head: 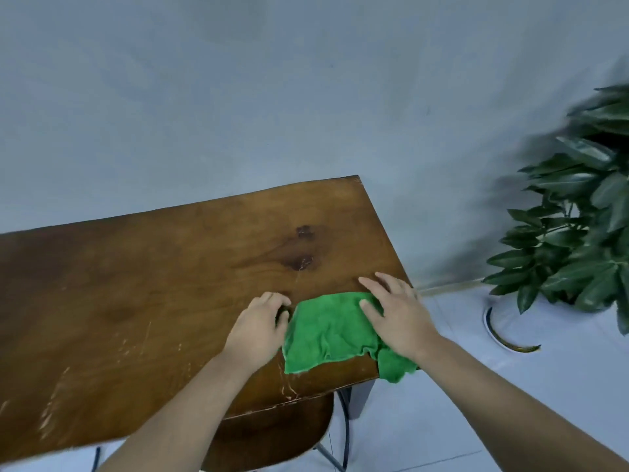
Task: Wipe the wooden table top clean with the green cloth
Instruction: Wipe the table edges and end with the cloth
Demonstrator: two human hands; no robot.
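Observation:
The green cloth [332,333] lies crumpled on the near right corner of the wooden table top [163,287], one corner hanging over the table's right edge. My right hand [394,315] lies flat on the cloth's right side, fingers straight and spread, fingertips reaching onto the wood. My left hand [262,321] sits at the cloth's left edge with its fingers curled, touching or pinching that edge; the grip itself is hidden. Two dark knots mark the wood beyond the hands.
A leafy potted plant [575,226] stands on the floor to the right of the table, with a white ring-shaped object [500,335] at its base. A wooden chair seat [272,434] is tucked under the table's near edge. A grey wall rises behind.

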